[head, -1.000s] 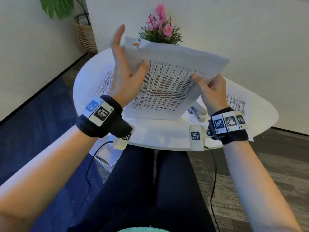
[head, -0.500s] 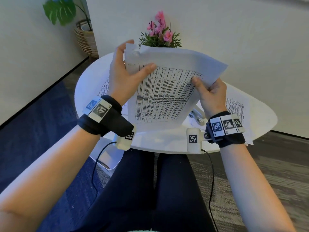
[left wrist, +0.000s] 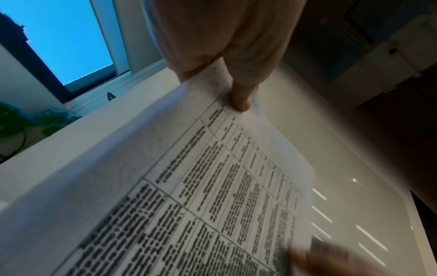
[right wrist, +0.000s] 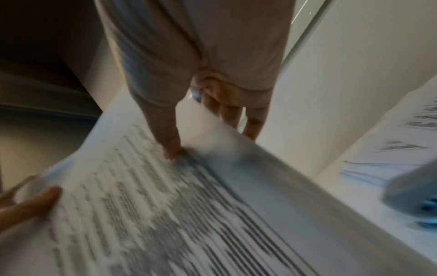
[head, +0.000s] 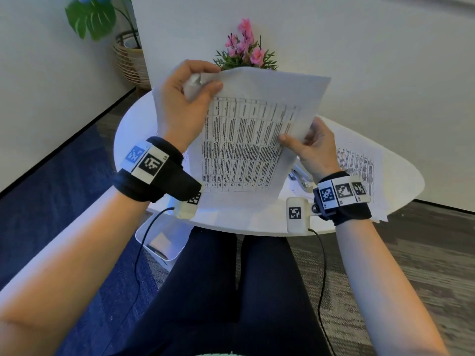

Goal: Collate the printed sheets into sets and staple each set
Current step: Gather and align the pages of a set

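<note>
A set of printed sheets (head: 246, 145) with a table of text is held upright above the round white table (head: 133, 119). My left hand (head: 185, 104) grips its top left corner, thumb on the front, fingers curled over the top edge. My right hand (head: 311, 147) pinches the right edge, thumb on the printed side. The left wrist view shows the sheets (left wrist: 212, 186) under my thumb (left wrist: 238, 97). In the right wrist view the sheets (right wrist: 165, 214) are blurred. A stapler (head: 299, 177) lies on the table behind the set, mostly hidden. More printed sheets (head: 357, 165) lie flat at the right.
A pot of pink flowers (head: 244, 52) stands at the table's far side against the wall. A white bin (head: 164, 240) sits on the floor under the table's left edge. A leafy plant in a wicker basket (head: 128, 60) stands at the back left.
The left hand went from open against the sheets' left side to gripping the top left corner. The set has swung more upright and closer to me.
</note>
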### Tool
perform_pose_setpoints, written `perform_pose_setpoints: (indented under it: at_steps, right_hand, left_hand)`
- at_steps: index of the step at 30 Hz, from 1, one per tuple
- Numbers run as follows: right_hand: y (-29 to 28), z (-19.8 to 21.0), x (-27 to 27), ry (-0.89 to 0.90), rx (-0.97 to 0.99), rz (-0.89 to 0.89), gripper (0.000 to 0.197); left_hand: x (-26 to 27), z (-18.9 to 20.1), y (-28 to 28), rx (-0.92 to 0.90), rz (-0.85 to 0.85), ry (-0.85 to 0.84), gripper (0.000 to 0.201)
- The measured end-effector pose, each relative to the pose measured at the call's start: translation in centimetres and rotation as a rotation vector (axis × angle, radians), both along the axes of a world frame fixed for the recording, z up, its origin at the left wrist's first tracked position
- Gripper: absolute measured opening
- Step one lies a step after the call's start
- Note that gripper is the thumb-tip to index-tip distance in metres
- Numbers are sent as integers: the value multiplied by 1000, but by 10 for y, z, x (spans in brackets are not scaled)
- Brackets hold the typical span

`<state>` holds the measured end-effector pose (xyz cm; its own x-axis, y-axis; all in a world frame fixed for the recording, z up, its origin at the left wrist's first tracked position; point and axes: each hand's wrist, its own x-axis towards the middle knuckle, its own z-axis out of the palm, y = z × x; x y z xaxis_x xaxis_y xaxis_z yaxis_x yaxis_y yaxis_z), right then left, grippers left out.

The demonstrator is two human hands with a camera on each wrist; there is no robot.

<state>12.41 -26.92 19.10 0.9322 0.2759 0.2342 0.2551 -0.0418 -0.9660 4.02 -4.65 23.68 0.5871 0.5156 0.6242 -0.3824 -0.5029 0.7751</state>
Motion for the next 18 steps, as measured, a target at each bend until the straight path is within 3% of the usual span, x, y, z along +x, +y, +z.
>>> perform_pose_setpoints:
  at_steps: [3,5,8,11,13,16,18]
  right_hand:
    - [-9,-27,6,155,-272,38,46]
    - [-16,-47,7,289,-316,-4,46]
    - [-24,-68,9,465,-215,-137,31]
    - [-22,-79,8,656,14,-129,45]
    - [-17,-81,12,630,23,-169,55]
    - [-10,-63,15,430,97,-279,28]
    - [-7,-39,16,235,102,-320,16]
  left_hand:
    - [1,3,10,-136,99,-60,16]
    - [1,0,21,-261,126,-105,19]
    - [0,-14,35,-396,151,-124,20]
    - [2,-33,38,-484,173,-86,20]
    - [4,-45,39,-521,193,-41,19]
    - [5,-64,46,-481,249,109,28]
    - [2,-75,51,-288,300,227,50]
